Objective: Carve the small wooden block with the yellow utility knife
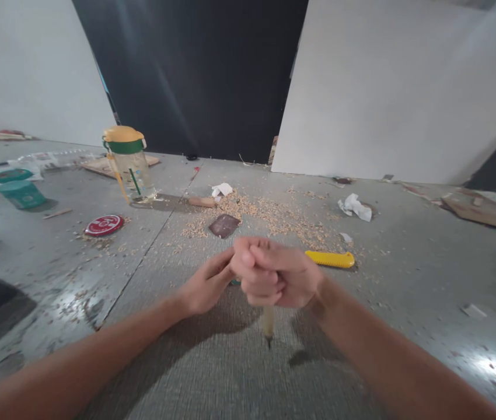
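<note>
My right hand (276, 274) is closed in a fist around a pale tapered tool (268, 324). Its thin dark tip points down, and the fist hides its upper part. Against the far side of that fist is my left hand (210, 283), its fingers curled and mostly hidden. A small bit of something green (235, 282) shows between the two hands; I cannot make out what it is. Just right of the fist lies a yellow-handled cutter (331, 259), partly covered by my right hand. A brown square piece (224, 226) lies beyond the hands.
Wood shavings (265, 213) are scattered over the grey floor (195, 373). A bottle with a yellow lid (129, 166), a red round lid (104, 225) and a green cup (23, 195) stand or lie left. Crumpled paper (355, 207) lies right; panels (388, 87) close off the back.
</note>
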Available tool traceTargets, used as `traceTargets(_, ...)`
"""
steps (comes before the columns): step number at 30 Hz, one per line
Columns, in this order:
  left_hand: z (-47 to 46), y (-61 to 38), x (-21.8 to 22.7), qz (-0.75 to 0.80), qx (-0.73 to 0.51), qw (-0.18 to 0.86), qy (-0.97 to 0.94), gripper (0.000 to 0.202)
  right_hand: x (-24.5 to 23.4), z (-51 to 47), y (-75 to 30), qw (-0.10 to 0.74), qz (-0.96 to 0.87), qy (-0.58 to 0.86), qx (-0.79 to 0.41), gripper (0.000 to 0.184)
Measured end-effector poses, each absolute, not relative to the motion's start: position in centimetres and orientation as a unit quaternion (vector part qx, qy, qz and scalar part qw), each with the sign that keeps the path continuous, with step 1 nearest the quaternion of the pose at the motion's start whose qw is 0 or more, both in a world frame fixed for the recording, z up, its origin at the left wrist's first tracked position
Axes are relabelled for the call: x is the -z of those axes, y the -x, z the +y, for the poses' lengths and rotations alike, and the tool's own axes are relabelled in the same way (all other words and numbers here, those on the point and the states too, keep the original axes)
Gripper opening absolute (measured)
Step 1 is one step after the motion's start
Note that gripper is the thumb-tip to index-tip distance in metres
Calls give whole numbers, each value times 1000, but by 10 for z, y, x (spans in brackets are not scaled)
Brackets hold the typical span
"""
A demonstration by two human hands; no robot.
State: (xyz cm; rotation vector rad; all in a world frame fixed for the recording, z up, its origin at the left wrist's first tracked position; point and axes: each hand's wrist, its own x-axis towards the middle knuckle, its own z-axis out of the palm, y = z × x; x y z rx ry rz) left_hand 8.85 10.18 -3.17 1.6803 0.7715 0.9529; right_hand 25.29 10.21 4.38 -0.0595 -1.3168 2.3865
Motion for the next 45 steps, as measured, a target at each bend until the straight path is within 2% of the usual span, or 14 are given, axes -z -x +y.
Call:
traceTargets(5, 103, -88, 33, 327, -377, 507, -703, 43, -65, 114, -272, 370, -515, 158, -757, 40)
traceTargets(10, 101, -89, 27, 341, -374, 511, -695, 43, -62, 111, -261, 518, -504, 237, -650, 58)
traceTargets(15, 101, -89, 27, 335, -379, 506, -698, 42, -56, 107, -250, 591, -529, 255, -553, 53)
traceTargets(23, 101, -89, 28, 357, -376, 491, -700, 46, -62, 114, -262, 570, -573, 234, -540, 27)
traceTargets(34, 103, -88, 33, 346, -382, 492, -701, 44, -62, 115, -266, 557, -580, 260, -535, 28)
traceTargets(40, 107, -89, 38, 343, -399, 541, -656, 46, -62, 119, -267, 561, -570, 275, -534, 28)
traceTargets(45, 107, -89, 35, 388, -406, 509, -653, 51, -55, 139, -280, 568, -550, 364, -491, 25)
